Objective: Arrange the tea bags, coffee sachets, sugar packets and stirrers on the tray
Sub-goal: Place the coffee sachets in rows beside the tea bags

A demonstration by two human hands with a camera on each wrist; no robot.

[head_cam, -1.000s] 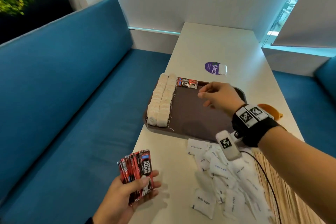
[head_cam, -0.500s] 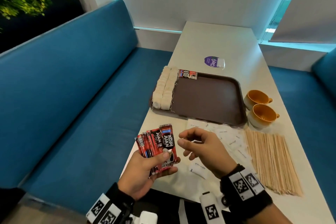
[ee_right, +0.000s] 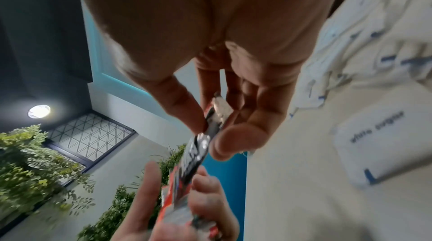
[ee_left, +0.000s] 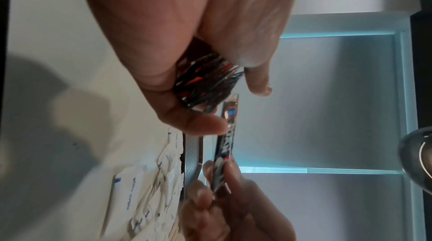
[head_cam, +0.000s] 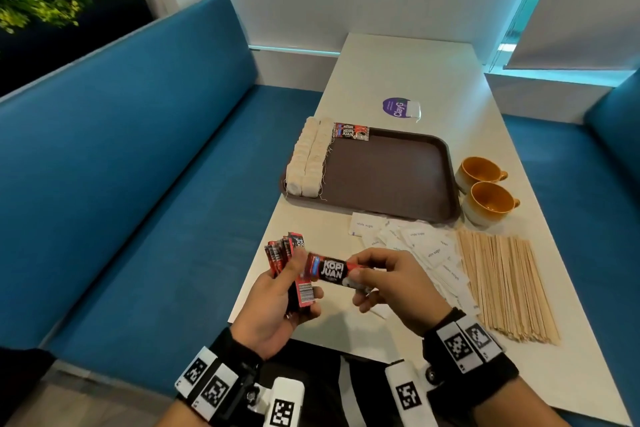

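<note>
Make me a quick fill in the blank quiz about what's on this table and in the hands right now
1. The right hand pinches one coffee sachet drawn from the bundle that the ____ hand grips.
2. The tea bags lie in ____ rows on the tray.
3. The stirrers lie on the table beside the ____ packets.
4. ____ orange cups stand right of the tray.

Missing words: left; two; sugar; Two

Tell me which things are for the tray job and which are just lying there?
For the job: tray, tea bags, coffee sachet on it, sachet pinched by right hand, sachet bundle in left hand, sugar packets, stirrers.

Just lying about: two cups, purple sticker.
</note>
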